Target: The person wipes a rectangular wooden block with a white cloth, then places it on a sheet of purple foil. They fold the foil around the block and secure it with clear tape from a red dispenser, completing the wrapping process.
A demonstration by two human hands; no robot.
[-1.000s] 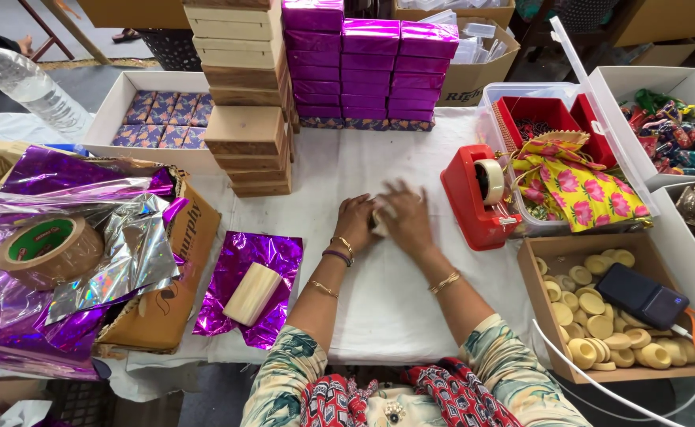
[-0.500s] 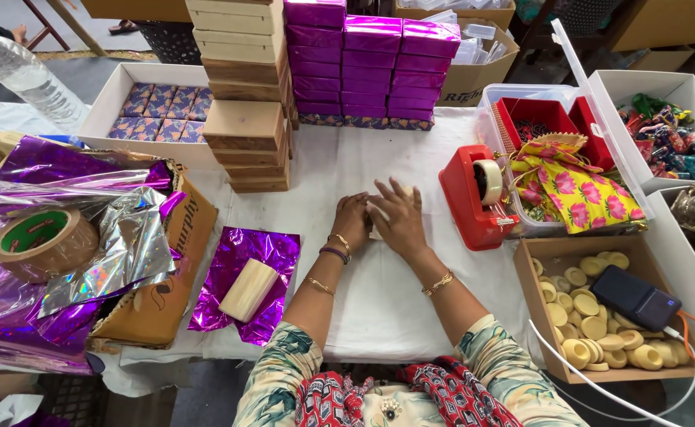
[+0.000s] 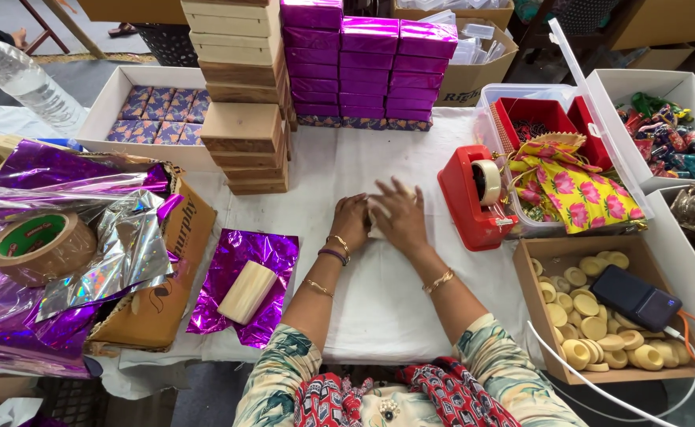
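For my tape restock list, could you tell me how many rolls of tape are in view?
2: a brown tape roll on the purple foil at left, and a clear roll in the red dispenser; others may be hidden.

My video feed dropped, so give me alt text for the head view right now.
Both hands, left hand and right hand, press together on a small pale item on the white table. A red tape dispenser sits to the right; a cream block lies on purple foil to the left.

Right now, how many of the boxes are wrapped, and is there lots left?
Done: stacks of shiny purple wrapped boxes at the back of the table. In hand: the left hand and right hand are pressed together over something small, mostly hidden. Left: a pale block lying unwrapped on a purple foil sheet, and plain wooden boxes stacked nearby.
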